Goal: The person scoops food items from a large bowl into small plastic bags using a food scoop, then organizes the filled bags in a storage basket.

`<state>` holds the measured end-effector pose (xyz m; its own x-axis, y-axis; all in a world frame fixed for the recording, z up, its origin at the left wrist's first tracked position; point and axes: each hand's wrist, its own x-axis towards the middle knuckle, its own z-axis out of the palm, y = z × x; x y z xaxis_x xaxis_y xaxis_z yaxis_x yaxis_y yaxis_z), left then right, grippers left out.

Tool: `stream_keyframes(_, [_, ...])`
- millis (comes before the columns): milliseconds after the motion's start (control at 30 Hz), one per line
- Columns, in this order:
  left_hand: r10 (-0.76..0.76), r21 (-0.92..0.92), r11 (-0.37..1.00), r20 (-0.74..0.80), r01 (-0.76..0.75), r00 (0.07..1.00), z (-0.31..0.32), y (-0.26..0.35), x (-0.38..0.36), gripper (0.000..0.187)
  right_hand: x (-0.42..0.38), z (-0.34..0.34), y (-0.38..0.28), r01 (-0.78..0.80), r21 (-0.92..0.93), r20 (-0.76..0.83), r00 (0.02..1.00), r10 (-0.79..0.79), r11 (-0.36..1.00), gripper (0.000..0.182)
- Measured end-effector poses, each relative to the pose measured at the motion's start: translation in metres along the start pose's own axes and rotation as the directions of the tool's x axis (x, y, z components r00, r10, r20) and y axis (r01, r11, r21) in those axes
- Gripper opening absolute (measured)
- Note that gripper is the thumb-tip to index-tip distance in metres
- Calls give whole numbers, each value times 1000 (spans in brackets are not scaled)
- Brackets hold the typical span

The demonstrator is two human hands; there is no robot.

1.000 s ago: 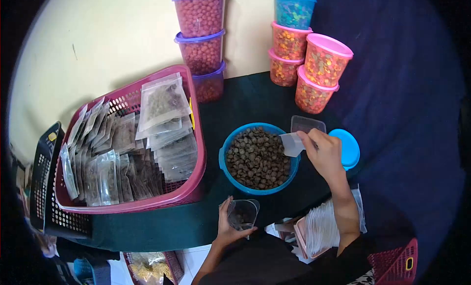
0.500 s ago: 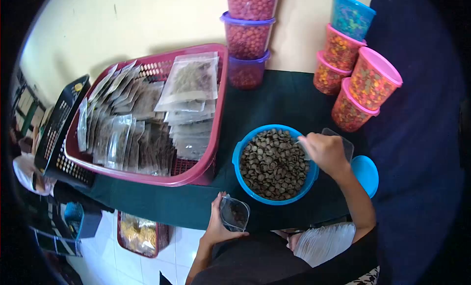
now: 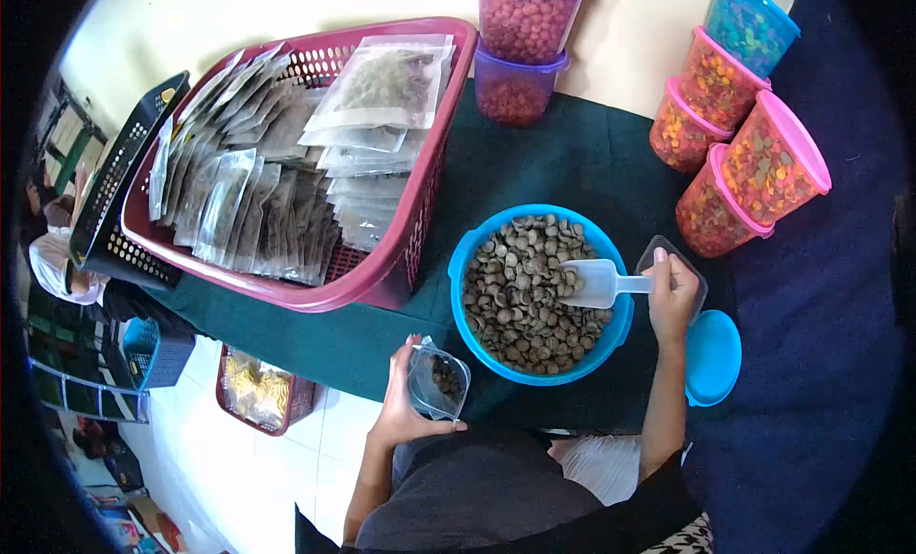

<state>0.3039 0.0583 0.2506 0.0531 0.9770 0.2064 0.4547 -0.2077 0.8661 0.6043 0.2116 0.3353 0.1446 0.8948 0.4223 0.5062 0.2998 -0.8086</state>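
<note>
right hand: [image 3: 671, 292] closed round the handle of a white scoop [image 3: 599, 283]; scoop blade lies on the pellets near the right rim of the blue bowl [image 3: 460, 258]; whether the blade carries a load I cannot tell
left hand: [image 3: 405, 401] wrapped round a small clear pouch [image 3: 439, 383], mouth held open and tilted toward the bowl; pouch sits just below the bowl's near rim, apart from it
pouch fill: a little dark pellet matter at the bottom; mostly empty
bowl: brown pellets [image 3: 515, 287] heaped nearly to the rim
done: pink basket [image 3: 420, 239] to the left holds rows of filled flat pouches plus a stack on top
left: this pouch looks only started, my read; white stack of what seem to be empty pouches [image 3: 599, 463] by the lap; bowl far from drained
around: clear tub [image 3: 695, 272] under the right hand; blue lid [image 3: 713, 356] beside it; lidded jars [image 3: 754, 172] of coloured pellets at the back right
vs 0.5 s ago: scoop blade was hidden behind the hand, now in plain view over the pellets; hand sits further right, off the bowl; view has swung so the basket sits higher; pouch grip unchanged
</note>
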Motion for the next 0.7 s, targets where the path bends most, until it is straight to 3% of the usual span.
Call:
stream_keyframes(67, [7,22,1000,-6,-7,1000,2,-1,-1,125,-8,8,10,-120,148,2,993,122,982,37])
stream_keyframes(400, [28,-40,999,-60,-30,998,8,-8,-2,122,-43,14,13,-224,270,-103,960,259,937,38])
stream_keyframes(467, [52,-28,998,-58,-53,997,7,-7,-2,122,-51,14,10,-353,415,-104,897,429,838,37])
stream_keyframes(633, [43,-24,999,-46,-44,998,4,-6,-1,119,-68,17,6,-433,554,-139,794,592,711,37])
stream_keyframes(700, [13,-57,998,-32,-15,999,4,-6,0,117,-72,16,1,-422,565,-142,797,587,710,37])
